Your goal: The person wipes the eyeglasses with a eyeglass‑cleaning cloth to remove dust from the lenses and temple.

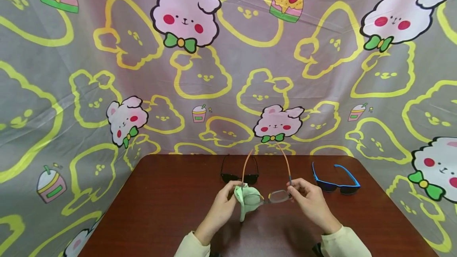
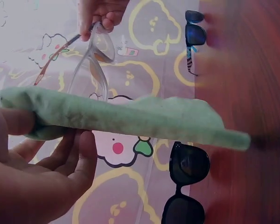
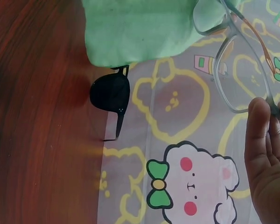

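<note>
A pair of clear-framed eyeglasses (image 1: 278, 196) with orange-brown temples is held up over the table, its temples pointing away. My right hand (image 1: 310, 201) pinches the frame at its right hinge between thumb and fingers. On the other side my left hand (image 1: 224, 203) grips a light green cloth (image 1: 250, 199), which is folded over the left lens. In the left wrist view the cloth (image 2: 130, 116) hangs between the thumb and fingers and hides part of the glasses. The right wrist view shows the bare right lens (image 3: 240, 74) beside the cloth (image 3: 140, 32).
Black sunglasses (image 1: 240, 178) lie on the dark red-brown table (image 1: 160, 205) just beyond my left hand. Blue-framed sunglasses (image 1: 337, 185) lie to the right, past my right hand. A patterned curtain (image 1: 228, 62) with cartoon rabbits encloses the table's back and sides.
</note>
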`<state>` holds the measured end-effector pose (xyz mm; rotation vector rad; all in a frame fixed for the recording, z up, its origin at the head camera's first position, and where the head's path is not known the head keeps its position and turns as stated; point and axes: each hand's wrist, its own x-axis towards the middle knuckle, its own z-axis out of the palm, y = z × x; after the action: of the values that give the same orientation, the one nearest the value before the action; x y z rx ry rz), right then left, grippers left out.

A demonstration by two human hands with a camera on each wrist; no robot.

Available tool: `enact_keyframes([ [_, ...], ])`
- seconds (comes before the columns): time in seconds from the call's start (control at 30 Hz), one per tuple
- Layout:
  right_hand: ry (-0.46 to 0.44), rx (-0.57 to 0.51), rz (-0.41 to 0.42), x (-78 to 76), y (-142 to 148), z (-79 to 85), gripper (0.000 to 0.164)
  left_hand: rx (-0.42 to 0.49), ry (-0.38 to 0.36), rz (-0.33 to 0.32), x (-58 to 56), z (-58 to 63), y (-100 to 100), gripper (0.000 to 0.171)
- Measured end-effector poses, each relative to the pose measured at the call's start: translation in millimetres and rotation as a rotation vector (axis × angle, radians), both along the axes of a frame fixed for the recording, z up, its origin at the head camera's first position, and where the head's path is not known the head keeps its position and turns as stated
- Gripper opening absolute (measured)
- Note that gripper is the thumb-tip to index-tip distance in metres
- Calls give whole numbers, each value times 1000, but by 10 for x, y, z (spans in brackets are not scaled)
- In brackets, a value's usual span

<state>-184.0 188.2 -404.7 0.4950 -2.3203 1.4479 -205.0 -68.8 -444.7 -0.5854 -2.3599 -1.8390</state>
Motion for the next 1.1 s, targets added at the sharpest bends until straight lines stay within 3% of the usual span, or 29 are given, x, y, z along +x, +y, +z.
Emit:
enact_keyframes([
  [0.17,-8,6,-6,-15,2,-4,6,55,-50,-68,37,89,1,23],
  [0.4,3,3,50,-146,76,-213,7,100,-14,-97,157,282,-14,20],
  [0.57,0,-1,78,-208,124,-316,7,121,-24,-106,69,132,-21,20],
  [0.67,-1,11,95,-217,130,-339,7,127,-69,-117,22,53,-35,22],
  [0.83,-6,62,131,-216,123,-344,9,162,-136,-142,5,82,-72,27],
  [1.1,-10,109,223,-212,137,-366,10,246,-161,-185,-30,128,-109,30],
])
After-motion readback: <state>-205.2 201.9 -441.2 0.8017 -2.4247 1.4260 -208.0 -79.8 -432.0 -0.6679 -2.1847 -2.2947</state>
